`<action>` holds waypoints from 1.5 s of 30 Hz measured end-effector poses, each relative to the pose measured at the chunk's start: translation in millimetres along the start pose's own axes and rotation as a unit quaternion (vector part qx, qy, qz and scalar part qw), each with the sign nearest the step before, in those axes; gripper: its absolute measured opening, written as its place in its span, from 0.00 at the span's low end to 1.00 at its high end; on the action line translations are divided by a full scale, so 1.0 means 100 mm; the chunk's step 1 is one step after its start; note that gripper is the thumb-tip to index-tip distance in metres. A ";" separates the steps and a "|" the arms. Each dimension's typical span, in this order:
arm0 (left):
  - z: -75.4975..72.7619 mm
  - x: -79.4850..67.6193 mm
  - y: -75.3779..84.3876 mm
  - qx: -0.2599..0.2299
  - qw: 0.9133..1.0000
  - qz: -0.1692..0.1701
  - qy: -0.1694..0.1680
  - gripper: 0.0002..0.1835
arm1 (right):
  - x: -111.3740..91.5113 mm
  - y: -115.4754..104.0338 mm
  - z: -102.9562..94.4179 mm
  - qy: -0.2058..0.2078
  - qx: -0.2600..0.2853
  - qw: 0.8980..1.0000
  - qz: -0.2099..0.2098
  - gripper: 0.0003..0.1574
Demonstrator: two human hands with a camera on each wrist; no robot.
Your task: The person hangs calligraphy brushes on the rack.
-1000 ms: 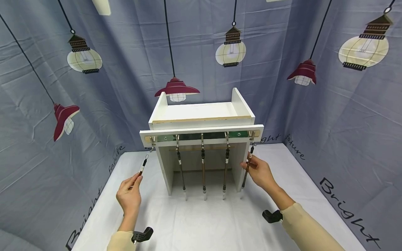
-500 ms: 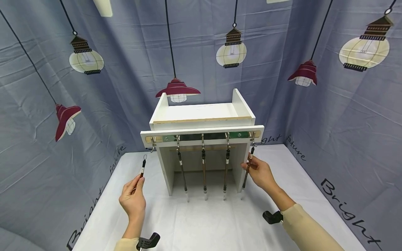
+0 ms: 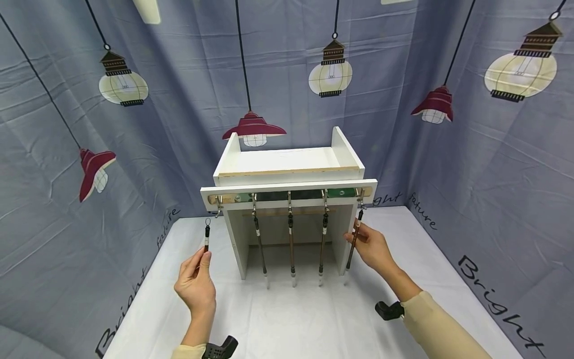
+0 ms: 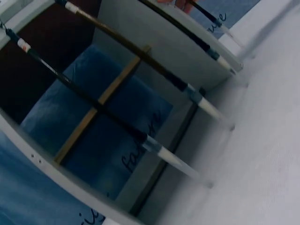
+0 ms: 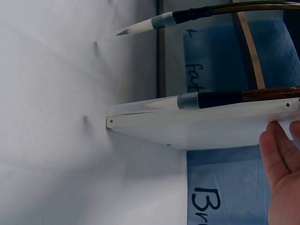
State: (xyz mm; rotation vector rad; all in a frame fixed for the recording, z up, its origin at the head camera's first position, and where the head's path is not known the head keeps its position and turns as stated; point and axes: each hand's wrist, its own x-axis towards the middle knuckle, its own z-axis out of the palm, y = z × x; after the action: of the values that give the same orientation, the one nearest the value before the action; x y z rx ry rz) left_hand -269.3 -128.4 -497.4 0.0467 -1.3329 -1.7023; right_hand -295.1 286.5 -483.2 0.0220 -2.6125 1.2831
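My left hand (image 3: pixel 196 281) pinches a writing brush between thumb and fingers, its black end (image 3: pixel 207 232) and wire loop pointing up. That loop is close to the leftmost hook (image 3: pixel 218 204) on the white cabinet's (image 3: pixel 287 175) front bar, apart from it. From the other hooks hang several more writing brushes (image 3: pixel 291 244), bristles downward. My right hand (image 3: pixel 374 249) pinches the rightmost hanging brush (image 3: pixel 353 245) near its upper part, beside the cabinet's side panel. In the right wrist view, its fingers (image 5: pixel 276 157) show beside that panel (image 5: pixel 211 117); the pinch itself lies outside that view.
The cabinet stands on a white-covered table (image 3: pixel 287 324). Its open lower bay (image 3: pixel 287 229) is behind the brushes. Blue-grey curtains (image 3: pixel 170 124) printed with lamps enclose the table at the back and sides. A black wrist mount (image 3: pixel 388 310) sits on my right sleeve.
My left hand has moved right and turned its brush more upright, bringing the loop nearer the leftmost hook. The right hand and hanging brushes have stayed in place.
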 end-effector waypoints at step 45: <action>0.29 -0.15 0.12 0.030 0.999 -0.011 -0.013 0.11 | -0.02 -0.01 -0.01 -0.001 0.006 1.000 0.006 0.45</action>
State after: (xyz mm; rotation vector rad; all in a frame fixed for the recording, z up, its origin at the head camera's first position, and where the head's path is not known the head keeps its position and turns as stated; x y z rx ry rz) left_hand -269.1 -96.7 -484.1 0.0746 -1.4062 -1.6862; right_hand -292.6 286.9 -482.3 0.0099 -2.6103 1.3044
